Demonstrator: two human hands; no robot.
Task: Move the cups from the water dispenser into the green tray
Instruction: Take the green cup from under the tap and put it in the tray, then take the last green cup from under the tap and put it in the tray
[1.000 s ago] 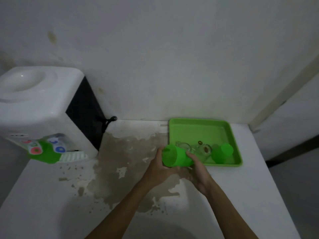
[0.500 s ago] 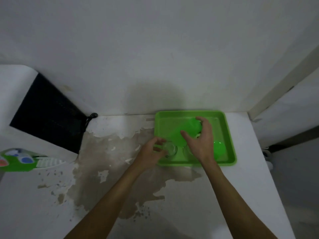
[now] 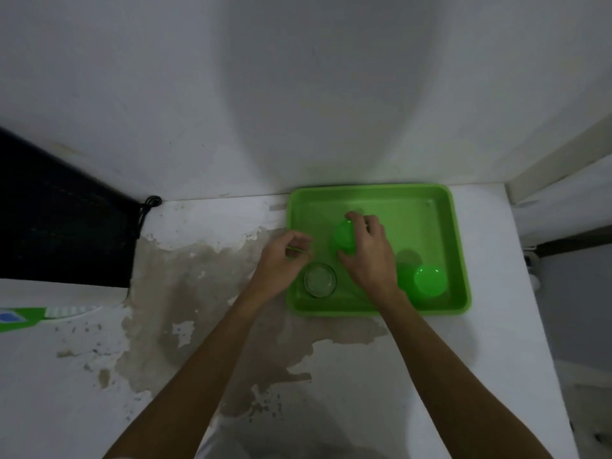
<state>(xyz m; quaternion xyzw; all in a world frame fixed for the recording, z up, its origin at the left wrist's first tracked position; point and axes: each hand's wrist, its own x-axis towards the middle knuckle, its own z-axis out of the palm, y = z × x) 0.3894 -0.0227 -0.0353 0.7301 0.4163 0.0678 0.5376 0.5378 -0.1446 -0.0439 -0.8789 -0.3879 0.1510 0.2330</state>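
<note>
The green tray [image 3: 427, 203] lies on the white counter against the wall. My right hand [image 3: 371, 256] is inside it, fingers wrapped over a green cup [image 3: 344, 236] standing upside down near the tray's middle. A second green cup [image 3: 430, 280] sits at the tray's front right. A clear glass [image 3: 320, 279] stands at the front left of the tray. My left hand [image 3: 281, 263] hovers over the tray's left rim, fingers loosely curled, holding nothing. Part of the tray floor behind my right hand is hidden.
The water dispenser [image 3: 59, 226] fills the left edge, its black back toward the wall and its green tap panel [image 3: 20, 318] low on the left. The counter [image 3: 231, 326] has a large brown patch of peeled paint. The counter's right edge runs just past the tray.
My right hand carried the green cup from the tray's front edge into the tray and set it upside down. My left hand let go of it. The view shifted right and down.
</note>
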